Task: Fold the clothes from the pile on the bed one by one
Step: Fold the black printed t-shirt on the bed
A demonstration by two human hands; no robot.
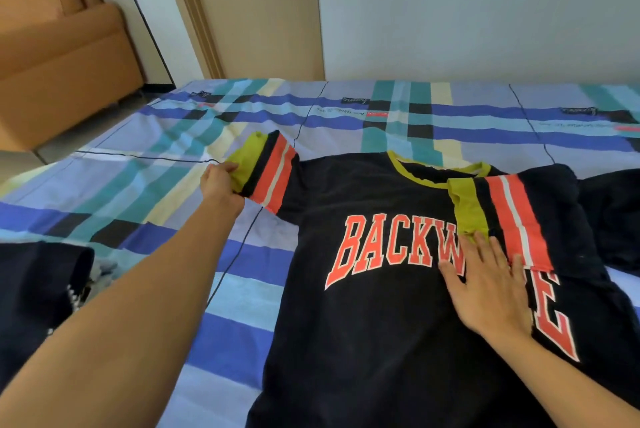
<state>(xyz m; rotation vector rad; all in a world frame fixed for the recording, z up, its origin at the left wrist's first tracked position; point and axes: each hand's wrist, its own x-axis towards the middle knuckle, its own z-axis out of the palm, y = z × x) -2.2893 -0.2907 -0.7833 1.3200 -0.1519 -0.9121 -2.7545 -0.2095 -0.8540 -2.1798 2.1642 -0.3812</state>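
A navy cotton T-shirt with orange block lettering and a yellow-green collar [374,323] is lying face up on the bed's blue, teal and cream checked sheet [138,185], in the middle and towards the right. The left hand [220,181] is gripping the yellow-green cuff of the striped sleeve [273,171] at the shirt's left, fingers curled round the cloth. The right hand [488,285] is lying flat with fingers spread, pressing on the other sleeve [512,216], which is sitting folded in over the chest.

The shirt is looking light, soft and limp, so it is likely drooping wherever it is unsupported. Hems, cuffs and shoulder seams are probably offering the firmest hold, and a flat palm is keeping finished folds from sliding.

No basket or box is showing. A dark crumpled garment [34,289] is lying loose on the sheet at the near left, and more dark cloth [609,212] is lying just beside the shirt at the right edge.
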